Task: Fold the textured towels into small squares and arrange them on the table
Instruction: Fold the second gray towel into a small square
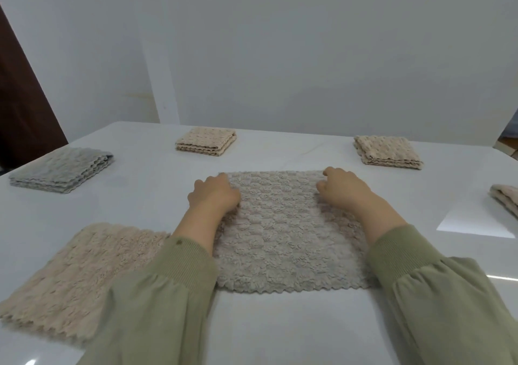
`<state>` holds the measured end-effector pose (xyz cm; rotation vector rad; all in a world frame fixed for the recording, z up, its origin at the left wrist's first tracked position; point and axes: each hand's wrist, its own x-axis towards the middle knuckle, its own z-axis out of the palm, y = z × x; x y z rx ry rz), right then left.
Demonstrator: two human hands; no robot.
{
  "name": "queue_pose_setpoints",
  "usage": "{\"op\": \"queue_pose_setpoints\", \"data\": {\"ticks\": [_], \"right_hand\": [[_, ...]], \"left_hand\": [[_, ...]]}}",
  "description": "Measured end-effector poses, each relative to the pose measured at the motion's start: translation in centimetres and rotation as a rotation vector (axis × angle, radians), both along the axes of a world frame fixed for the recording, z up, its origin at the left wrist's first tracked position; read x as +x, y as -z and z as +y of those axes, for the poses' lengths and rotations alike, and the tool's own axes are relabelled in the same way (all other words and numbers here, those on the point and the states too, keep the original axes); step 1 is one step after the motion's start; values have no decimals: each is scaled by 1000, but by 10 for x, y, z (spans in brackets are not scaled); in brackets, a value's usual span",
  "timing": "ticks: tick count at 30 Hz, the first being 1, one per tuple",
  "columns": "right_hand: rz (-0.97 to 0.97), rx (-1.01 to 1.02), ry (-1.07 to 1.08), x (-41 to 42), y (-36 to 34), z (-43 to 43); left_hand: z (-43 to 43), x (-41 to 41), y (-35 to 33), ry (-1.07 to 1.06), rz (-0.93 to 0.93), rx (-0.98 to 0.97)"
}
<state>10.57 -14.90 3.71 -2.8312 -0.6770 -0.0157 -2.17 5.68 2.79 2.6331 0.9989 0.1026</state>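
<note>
A grey-beige textured towel lies spread flat on the white table in front of me. My left hand grips its far left corner with curled fingers. My right hand grips its far right corner the same way. A beige towel lies unfolded at the near left, partly under my left sleeve. Folded squares sit around: a grey one at the left, a beige one at the back middle, another beige one at the back right.
A further folded beige towel shows at the right edge, cut off by the frame. A white wall stands behind the table. A dark brown panel rises at the far left.
</note>
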Motion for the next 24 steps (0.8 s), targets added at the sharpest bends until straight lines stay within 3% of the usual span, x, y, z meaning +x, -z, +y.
{"op": "queue_pose_setpoints", "data": {"ticks": [6, 10, 13, 18, 24], "right_hand": [[-221, 158, 41, 11, 33, 4], [-227, 127, 103, 15, 34, 3], [-108, 39, 126, 16, 36, 2], [-19, 168, 41, 20, 34, 2], [38, 574, -16, 23, 38, 0]], "left_hand": [[8, 14, 17, -77, -252, -34], [6, 11, 22, -92, -636, -277], [7, 11, 21, -54, -830, -521], [5, 15, 17, -44, -927, -683], [1, 13, 16, -23, -940, -547]]}}
